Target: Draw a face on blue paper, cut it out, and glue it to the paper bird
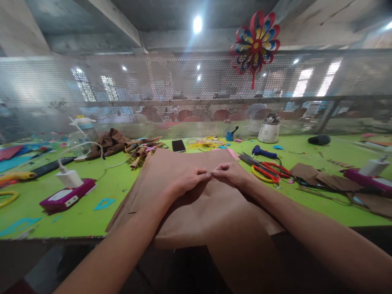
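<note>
A stack of large brown paper sheets (180, 163) lies on the green table, its near part hanging over the front edge. My left hand (196, 177) is closed in a pinch over the middle of the top brown paper sheet (202, 216). Facing it, my right hand (226, 171) pinches at the same spot, the fingertips of both hands nearly touching. Small creases run through the paper just below the fingers. The exact bit of paper between the fingertips is mostly hidden.
Right of the paper lie scissors (268, 169) and a blue-handled tool (265, 152). Purple power sockets (69, 195) sit at left and right. A phone (178, 145), rolled brown paper pieces (142, 155) and a white bottle (268, 130) stand or lie farther back. A perforated screen (183, 94) rises behind.
</note>
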A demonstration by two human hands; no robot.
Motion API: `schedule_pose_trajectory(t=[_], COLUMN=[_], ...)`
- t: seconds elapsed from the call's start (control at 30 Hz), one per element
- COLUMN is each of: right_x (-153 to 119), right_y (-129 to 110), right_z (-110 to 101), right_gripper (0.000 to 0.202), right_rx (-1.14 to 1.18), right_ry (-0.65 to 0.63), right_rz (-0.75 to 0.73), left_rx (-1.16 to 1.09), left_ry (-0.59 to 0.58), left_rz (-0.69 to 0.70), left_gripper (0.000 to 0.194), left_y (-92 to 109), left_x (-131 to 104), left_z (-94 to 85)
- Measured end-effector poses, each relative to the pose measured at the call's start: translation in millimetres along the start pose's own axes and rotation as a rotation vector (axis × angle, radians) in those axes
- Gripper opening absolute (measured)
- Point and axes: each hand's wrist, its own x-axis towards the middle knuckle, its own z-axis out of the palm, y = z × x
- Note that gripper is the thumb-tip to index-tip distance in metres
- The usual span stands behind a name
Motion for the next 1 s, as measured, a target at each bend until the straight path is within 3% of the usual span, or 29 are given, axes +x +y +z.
schedule_pose_trajectory(t=[0.53, 0.73, 1.0], right_x=[-3.2, -4.3, -1.1], right_y=[-9.0, -7.8, -1.2], right_z=[-9.9, -6.7, -5.7], right_gripper=[0.044, 0.038, 0.033], right_rx=[-0.079, -0.081, -0.047], right_ry=[0.043, 0.014, 0.101], right_rz=[-0.055, -0.053, -0.027], left_rx=[0.007, 0.023, 0.055], left_ry=[0.029, 0.032, 0.026], left_rz=[-0.067, -0.055, -0.066], left_gripper=[0.036, 0.041, 0.043], left_y=[2.7, 0.9, 4.7], left_x=[-0.4, -0.3, -3.6], left_z=[-4.4, -4.5, -4.4])
